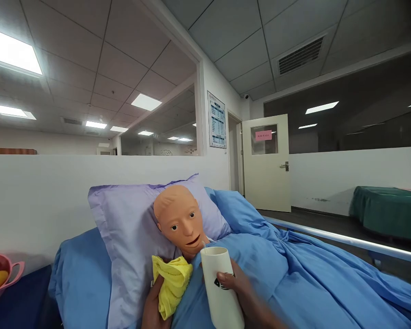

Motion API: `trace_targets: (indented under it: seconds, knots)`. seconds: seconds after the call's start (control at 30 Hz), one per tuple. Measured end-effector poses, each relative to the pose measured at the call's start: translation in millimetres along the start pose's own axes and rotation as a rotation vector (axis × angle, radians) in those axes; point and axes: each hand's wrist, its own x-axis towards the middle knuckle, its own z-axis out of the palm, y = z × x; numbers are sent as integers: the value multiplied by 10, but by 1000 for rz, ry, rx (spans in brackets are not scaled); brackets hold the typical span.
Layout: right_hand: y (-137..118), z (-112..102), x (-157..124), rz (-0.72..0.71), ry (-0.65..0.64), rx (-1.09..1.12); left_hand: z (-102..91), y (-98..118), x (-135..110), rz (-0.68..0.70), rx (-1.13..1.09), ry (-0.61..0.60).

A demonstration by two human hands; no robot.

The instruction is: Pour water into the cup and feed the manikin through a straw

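A training manikin (pixel 178 219) lies with its bald head on a lilac pillow (pixel 126 228), its mouth slightly parted. My left hand (pixel 155 301) is closed on a folded yellow cloth (pixel 174 283), which is beside the manikin's chin and neck. In my right hand (pixel 241 285) is a tall white cup (pixel 217 283) with a dark printed mark, its rim just below and to the right of the chin. My thumb lies across the front of the cup; the other fingers are mostly hidden behind it. What the cup contains cannot be seen.
A blue quilt (pixel 315 278) covers the bed, with a metal side rail (pixel 349 242) along its far side. At the lower left, a pink basin (pixel 10 269) with something yellow inside stands on a dark surface. A cream door (pixel 267 183) stands ajar behind.
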Motion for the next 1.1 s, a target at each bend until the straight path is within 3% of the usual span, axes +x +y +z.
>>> trace_targets:
  seconds: [0.23,0.33,0.5,0.6,0.73,1.1]
  knots:
    - [-52,-50,64,-72,46,-22,146,170,-191,31,108,84]
    - [22,-53,68,-92,42,-30,168,154,-173,-13,26,110]
    - [153,-85,125,-176,-57,-98,211,144,-167,-5,-17,68]
    - [165,-97,132,-162,-101,-79,263,191,-221,-3,39,118]
    - [192,-124,136,-114,-135,-68,262,165,-190,-39,-54,164]
    - [269,-156,168,-123,-127,-68,278,149,-162,-21,-1,226]
